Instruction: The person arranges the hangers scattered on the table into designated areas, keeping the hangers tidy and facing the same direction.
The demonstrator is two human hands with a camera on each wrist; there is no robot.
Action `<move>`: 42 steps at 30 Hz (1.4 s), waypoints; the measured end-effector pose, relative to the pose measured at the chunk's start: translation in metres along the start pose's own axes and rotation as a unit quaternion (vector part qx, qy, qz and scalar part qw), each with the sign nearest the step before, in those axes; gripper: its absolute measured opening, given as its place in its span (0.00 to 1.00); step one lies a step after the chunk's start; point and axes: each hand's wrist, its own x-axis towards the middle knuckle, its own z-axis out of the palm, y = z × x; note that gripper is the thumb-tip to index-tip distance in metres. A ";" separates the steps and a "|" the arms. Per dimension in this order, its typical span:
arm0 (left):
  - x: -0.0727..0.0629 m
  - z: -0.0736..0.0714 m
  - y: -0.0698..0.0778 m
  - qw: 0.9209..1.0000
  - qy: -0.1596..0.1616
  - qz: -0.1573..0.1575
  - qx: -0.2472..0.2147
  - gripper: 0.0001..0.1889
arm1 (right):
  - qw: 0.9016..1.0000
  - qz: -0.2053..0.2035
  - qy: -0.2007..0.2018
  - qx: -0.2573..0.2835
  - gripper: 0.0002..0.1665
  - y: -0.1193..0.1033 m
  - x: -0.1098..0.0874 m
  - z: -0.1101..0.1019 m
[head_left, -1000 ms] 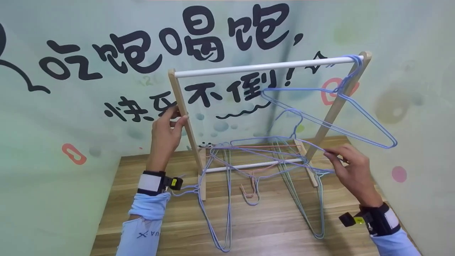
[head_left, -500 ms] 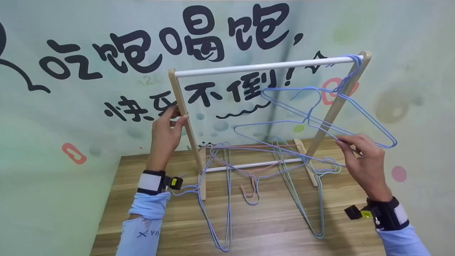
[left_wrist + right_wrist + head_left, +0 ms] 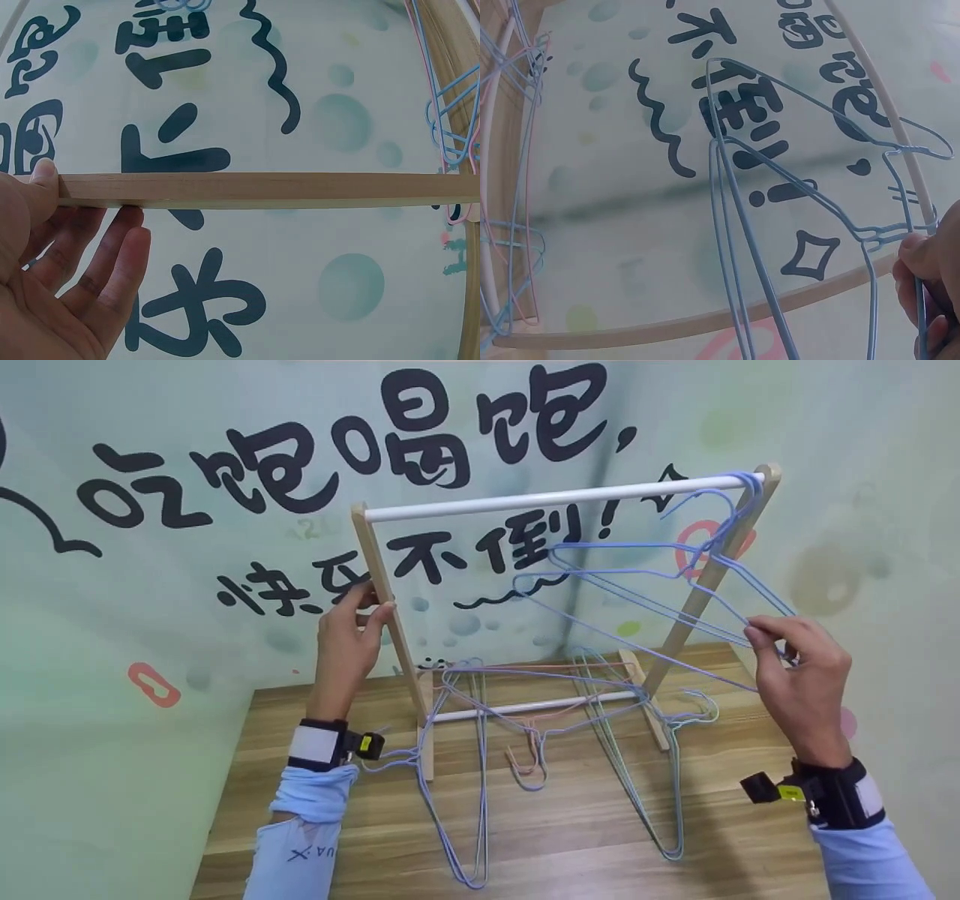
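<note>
A wooden rack stands upright with a white top rod (image 3: pixel 525 500). My left hand (image 3: pixel 349 645) holds its left wooden post (image 3: pixel 300 190), thumb on one side and fingers against the other. My right hand (image 3: pixel 806 679) pinches a blue wire hanger (image 3: pixel 753 247) by its right shoulder, off the table. That hanger's hook sits just below and in front of the rod near its right end. Blue hangers (image 3: pixel 626 545) hang beside the right post (image 3: pixel 697 592), partly hidden behind the right hand.
Blue hangers (image 3: pixel 482 795) lean over the lower white rod (image 3: pixel 525 709) at left, green ones (image 3: pixel 679 787) at right. Pink and blue hangers lie across the middle, with a pink hook (image 3: pixel 535 757) to the front. Everything stands on a wood-grain table (image 3: pixel 570 847) before a printed wall.
My right hand has risen and moved right with the blue hanger, lifting its hook from below up to near the top rod. My left hand has stayed on the post.
</note>
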 end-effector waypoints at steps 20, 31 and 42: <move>0.000 0.001 -0.002 1.000 0.010 0.021 -0.014 0.21 | 0.998 0.045 0.044 -0.010 0.05 0.032 0.012 -0.003; 0.000 0.001 -0.001 1.000 0.005 0.015 -0.008 0.21 | 0.997 0.057 0.044 -0.018 0.05 0.036 0.016 -0.003; 0.000 0.001 -0.001 1.000 0.002 0.012 -0.008 0.22 | 0.998 0.048 0.041 -0.021 0.05 0.026 0.019 -0.001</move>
